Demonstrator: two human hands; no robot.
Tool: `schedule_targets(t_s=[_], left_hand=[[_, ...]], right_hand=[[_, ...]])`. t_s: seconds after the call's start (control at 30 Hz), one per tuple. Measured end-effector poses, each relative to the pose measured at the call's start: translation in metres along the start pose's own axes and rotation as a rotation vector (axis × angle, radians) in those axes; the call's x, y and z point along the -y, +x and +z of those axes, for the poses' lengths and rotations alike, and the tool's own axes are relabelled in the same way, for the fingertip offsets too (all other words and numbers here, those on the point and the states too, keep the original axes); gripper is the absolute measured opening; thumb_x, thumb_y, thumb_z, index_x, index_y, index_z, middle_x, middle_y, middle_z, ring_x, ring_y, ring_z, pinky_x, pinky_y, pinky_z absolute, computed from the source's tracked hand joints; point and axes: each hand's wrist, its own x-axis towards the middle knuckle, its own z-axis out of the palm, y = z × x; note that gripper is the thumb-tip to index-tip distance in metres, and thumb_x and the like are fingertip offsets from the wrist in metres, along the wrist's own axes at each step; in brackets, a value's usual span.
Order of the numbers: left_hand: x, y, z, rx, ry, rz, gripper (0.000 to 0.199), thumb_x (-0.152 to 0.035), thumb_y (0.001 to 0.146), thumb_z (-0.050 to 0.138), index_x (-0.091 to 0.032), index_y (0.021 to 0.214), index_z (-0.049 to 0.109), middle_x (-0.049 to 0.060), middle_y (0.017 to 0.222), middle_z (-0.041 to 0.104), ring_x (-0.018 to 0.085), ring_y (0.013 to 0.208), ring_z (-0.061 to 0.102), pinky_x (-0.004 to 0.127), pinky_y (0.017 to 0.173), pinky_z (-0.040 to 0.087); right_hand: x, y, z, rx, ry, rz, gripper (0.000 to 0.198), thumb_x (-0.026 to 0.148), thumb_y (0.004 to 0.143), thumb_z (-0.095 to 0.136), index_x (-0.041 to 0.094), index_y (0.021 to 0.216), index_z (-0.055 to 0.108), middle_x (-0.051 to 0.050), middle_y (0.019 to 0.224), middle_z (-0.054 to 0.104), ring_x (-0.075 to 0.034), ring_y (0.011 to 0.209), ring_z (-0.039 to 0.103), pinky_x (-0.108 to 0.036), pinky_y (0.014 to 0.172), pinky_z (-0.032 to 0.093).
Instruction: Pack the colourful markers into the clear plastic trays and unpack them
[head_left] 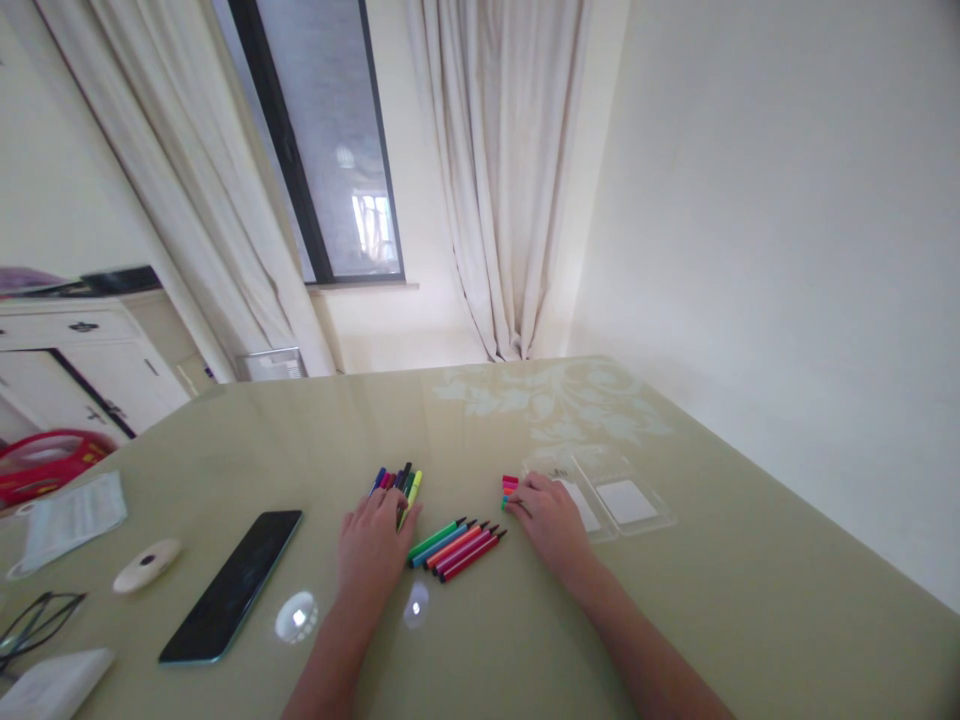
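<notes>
My left hand (375,542) curls over a bunch of capped felt-tip pens (414,488) in blue, red, black, green and yellow, its fingers partly hiding them. Between my hands lies a slanted row of uncapped felt-tip pens (463,555), green, blue, orange, pink and red, with dark tips pointing away to the right. My right hand (551,525) has its fingers pinched on a small stack of coloured pen caps (510,487), red to green. Just beyond and partly under that hand is an open clear plastic case (637,500) with white inserts.
Left on the glossy table (480,670) lie a black phone (232,590), a white oval object (147,565), a face mask (75,520), glasses (37,630) and a white box (56,685). A red object (52,465) sits at the far left edge. A wall (787,250) borders the right.
</notes>
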Motion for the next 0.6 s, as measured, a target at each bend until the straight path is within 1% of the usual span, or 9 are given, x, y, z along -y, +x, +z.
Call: schedule_targets(t_s=[0.13,0.23,0.3,0.37,0.4,0.43,0.47,0.53,0.6], left_hand=[[0.003,-0.001,0.003,0.057,0.014,-0.011,0.019,-0.038,0.095,0.058,-0.023,0.086,0.065,0.007,0.099,0.070,0.028,0.097,0.066,0.040,0.083,0.045],[0.001,0.000,0.002,0.045,-0.044,0.025,0.023,-0.038,0.098,0.054,-0.022,0.086,0.066,0.007,0.100,0.069,0.028,0.099,0.065,0.041,0.085,0.045],[-0.003,0.000,0.001,0.015,-0.132,0.105,0.025,-0.039,0.100,0.051,-0.022,0.089,0.066,0.007,0.099,0.070,0.027,0.100,0.065,0.040,0.085,0.045],[-0.009,-0.001,0.001,-0.007,-0.229,0.218,0.026,-0.041,0.102,0.051,-0.023,0.092,0.066,0.005,0.095,0.071,0.025,0.095,0.065,0.039,0.085,0.046],[-0.013,-0.002,0.001,-0.014,-0.270,0.274,0.026,-0.042,0.102,0.051,-0.023,0.093,0.066,0.004,0.094,0.071,0.024,0.092,0.065,0.038,0.085,0.046],[-0.017,-0.003,0.001,-0.023,-0.306,0.322,0.026,-0.042,0.102,0.051,-0.023,0.094,0.066,0.004,0.093,0.072,0.024,0.089,0.065,0.037,0.084,0.046],[-0.021,-0.005,0.001,-0.029,-0.339,0.362,0.025,-0.041,0.103,0.050,-0.023,0.095,0.066,0.004,0.093,0.073,0.023,0.088,0.066,0.037,0.084,0.046],[-0.028,-0.007,0.001,-0.030,-0.390,0.421,0.025,-0.038,0.104,0.049,-0.023,0.101,0.068,0.004,0.097,0.074,0.022,0.090,0.066,0.035,0.084,0.047],[-0.030,-0.007,0.002,-0.004,-0.408,0.467,0.026,-0.034,0.105,0.046,-0.023,0.106,0.069,0.005,0.099,0.075,0.022,0.092,0.067,0.035,0.085,0.047]], right_hand=[[0.001,-0.001,0.000,-0.053,0.018,-0.017,0.013,0.020,0.095,0.065,0.023,0.091,0.076,-0.005,0.096,0.070,-0.022,0.090,0.065,-0.034,0.083,0.047],[0.004,-0.002,0.000,-0.096,0.065,-0.045,0.012,0.022,0.097,0.064,0.023,0.098,0.076,-0.006,0.101,0.070,-0.023,0.094,0.066,-0.034,0.085,0.048],[0.006,-0.003,-0.002,-0.124,0.111,-0.074,0.020,0.026,0.098,0.062,0.024,0.115,0.072,-0.007,0.109,0.070,-0.023,0.098,0.066,-0.035,0.088,0.050],[0.010,-0.004,-0.003,-0.139,0.159,-0.121,0.037,0.029,0.100,0.062,0.026,0.136,0.061,-0.008,0.120,0.068,-0.024,0.104,0.066,-0.035,0.091,0.051],[0.012,-0.005,-0.004,-0.136,0.176,-0.154,0.041,0.031,0.100,0.061,0.026,0.141,0.057,-0.008,0.123,0.068,-0.024,0.108,0.065,-0.035,0.093,0.051],[0.014,-0.005,-0.004,-0.127,0.184,-0.189,0.040,0.031,0.101,0.061,0.027,0.141,0.057,-0.008,0.122,0.069,-0.024,0.109,0.065,-0.034,0.094,0.050],[0.016,-0.006,-0.004,-0.116,0.183,-0.224,0.034,0.032,0.101,0.060,0.027,0.135,0.061,-0.007,0.117,0.071,-0.023,0.107,0.065,-0.034,0.093,0.050],[0.017,-0.006,-0.003,-0.101,0.157,-0.286,0.019,0.031,0.101,0.061,0.025,0.116,0.070,-0.005,0.101,0.073,-0.022,0.098,0.066,-0.032,0.089,0.050],[0.014,-0.005,-0.002,-0.096,0.129,-0.348,0.014,0.030,0.101,0.062,0.024,0.104,0.073,-0.004,0.091,0.073,-0.021,0.090,0.066,-0.031,0.084,0.050]])
